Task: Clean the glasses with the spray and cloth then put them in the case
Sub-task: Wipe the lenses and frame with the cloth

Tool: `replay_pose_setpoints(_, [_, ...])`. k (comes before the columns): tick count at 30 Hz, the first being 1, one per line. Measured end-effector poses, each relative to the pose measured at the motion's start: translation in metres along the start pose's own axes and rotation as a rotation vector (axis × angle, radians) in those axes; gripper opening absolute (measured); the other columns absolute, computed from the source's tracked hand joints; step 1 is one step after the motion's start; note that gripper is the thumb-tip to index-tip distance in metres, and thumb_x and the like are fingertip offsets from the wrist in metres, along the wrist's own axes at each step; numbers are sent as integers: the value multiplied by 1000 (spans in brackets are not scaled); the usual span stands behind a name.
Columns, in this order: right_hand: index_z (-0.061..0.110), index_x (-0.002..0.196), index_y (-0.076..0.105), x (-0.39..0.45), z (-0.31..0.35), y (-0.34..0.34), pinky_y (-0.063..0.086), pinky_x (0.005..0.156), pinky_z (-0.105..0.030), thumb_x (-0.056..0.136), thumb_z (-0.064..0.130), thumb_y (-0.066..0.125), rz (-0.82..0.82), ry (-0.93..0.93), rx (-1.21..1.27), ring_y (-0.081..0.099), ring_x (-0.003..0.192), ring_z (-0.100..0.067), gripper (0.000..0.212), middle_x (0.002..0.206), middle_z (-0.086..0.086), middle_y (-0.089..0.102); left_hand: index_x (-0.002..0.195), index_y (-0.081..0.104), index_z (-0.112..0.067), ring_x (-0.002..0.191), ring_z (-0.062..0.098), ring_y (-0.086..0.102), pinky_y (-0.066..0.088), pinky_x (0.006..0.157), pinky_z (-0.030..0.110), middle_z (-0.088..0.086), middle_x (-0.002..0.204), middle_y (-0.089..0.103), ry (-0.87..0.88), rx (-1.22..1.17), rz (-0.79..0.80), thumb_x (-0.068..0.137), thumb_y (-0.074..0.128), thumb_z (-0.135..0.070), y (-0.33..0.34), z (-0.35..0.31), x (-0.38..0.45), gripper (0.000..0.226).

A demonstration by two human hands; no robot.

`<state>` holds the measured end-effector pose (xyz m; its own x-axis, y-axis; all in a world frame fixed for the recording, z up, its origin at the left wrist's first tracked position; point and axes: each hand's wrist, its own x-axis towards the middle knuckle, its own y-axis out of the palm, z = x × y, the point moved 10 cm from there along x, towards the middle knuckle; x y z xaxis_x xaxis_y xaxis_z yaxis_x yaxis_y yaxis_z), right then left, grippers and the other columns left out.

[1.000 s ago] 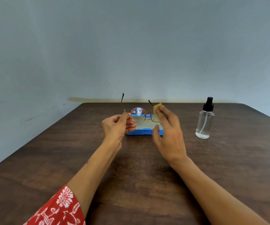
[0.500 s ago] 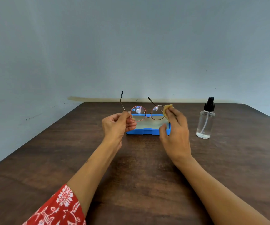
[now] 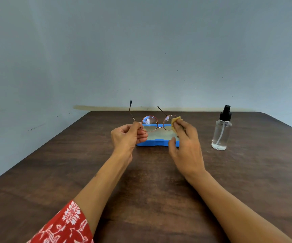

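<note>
Glasses being held above the open blue case, long axis running left-right, temples pointing away toward the wall. Left hand pinching the left hinge, grip closed. Right hand pressing the yellow cloth onto the right lens, fingers curled round it.

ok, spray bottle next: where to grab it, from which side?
Grip the spray bottle round its clear round body, below the black pump head. It stands upright and alone on the table, so probably come from the near side with the right hand.
</note>
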<state>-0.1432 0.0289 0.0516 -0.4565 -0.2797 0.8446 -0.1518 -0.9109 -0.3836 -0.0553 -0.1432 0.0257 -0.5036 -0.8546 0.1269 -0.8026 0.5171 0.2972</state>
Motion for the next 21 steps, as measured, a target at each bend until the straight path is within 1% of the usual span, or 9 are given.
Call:
replay_pose_setpoints(5, [-8, 119, 59, -10, 49, 13, 45, 95, -28, 81, 8, 44, 94, -259, -54, 55, 112, -27, 43, 119, -20, 58, 71, 65, 0, 44, 12, 63, 56, 49, 21, 3, 47, 63, -8, -5, -13, 86, 61, -7, -1, 0, -1, 17])
replay_pose_setpoints(7, [-7, 119, 59, -7, 39, 12, 41, 95, -24, 81, 6, 46, 86, -209, -30, 52, 113, -25, 43, 120, -19, 58, 70, 65, 0, 43, 11, 63, 55, 48, 21, 2, 46, 63, -5, -9, -16, 87, 61, -6, -2, -1, -1, 18])
replay_pose_setpoints(9, [-5, 121, 58, -2, 15, 5, 30, 98, -17, 78, 0, 53, 33, -72, 11, 47, 115, -23, 44, 122, -18, 56, 70, 65, 0, 44, 12, 63, 55, 48, 21, 3, 47, 63, -4, -8, -21, 86, 61, -7, -2, -1, 0, 18])
replay_pose_setpoints(11, [-6, 122, 56, 0, -3, 0, 25, 99, -13, 77, -5, 58, 0, 25, 21, 47, 117, -25, 45, 123, -18, 55, 71, 66, 0, 45, 13, 63, 56, 49, 21, 4, 48, 64, -6, 0, -27, 86, 62, -8, -3, 0, 1, 17])
replay_pose_setpoints(13, [-5, 123, 56, 0, 0, 1, 29, 97, -14, 78, -5, 58, 15, 16, -4, 45, 118, -23, 46, 124, -18, 54, 71, 66, 0, 46, 13, 64, 56, 49, 22, 4, 49, 64, -8, 4, -22, 85, 62, -8, -2, 1, 1, 17])
replay_pose_setpoints(16, [-5, 123, 56, -5, 33, 9, 39, 95, -22, 81, 6, 47, 69, -158, -35, 47, 115, -22, 44, 122, -18, 56, 71, 65, 1, 43, 12, 63, 56, 48, 21, 3, 46, 63, -9, -10, -6, 86, 61, -6, 0, 0, -1, 17])
replay_pose_setpoints(18, [-7, 120, 58, -7, 43, 13, 42, 95, -25, 81, 9, 44, 94, -222, -41, 51, 113, -24, 45, 120, -19, 58, 71, 64, 1, 43, 11, 62, 55, 48, 21, 3, 46, 63, -8, -9, -12, 86, 61, -6, -1, -1, -1, 17])
replay_pose_setpoints(19, [-6, 121, 58, -6, 38, 14, 40, 95, -23, 80, 6, 47, 94, -198, -28, 50, 113, -24, 44, 120, -19, 57, 70, 64, 1, 43, 12, 62, 55, 48, 21, 3, 46, 63, -6, -10, -16, 86, 61, -6, -1, -1, 0, 17])
replay_pose_setpoints(21, [-5, 123, 56, -1, 16, 8, 29, 98, -15, 77, -2, 56, 59, -71, 9, 46, 116, -22, 45, 124, -18, 55, 68, 64, 0, 43, 12, 62, 55, 48, 22, 3, 46, 63, -2, -12, -21, 86, 60, -5, -2, -2, 2, 18])
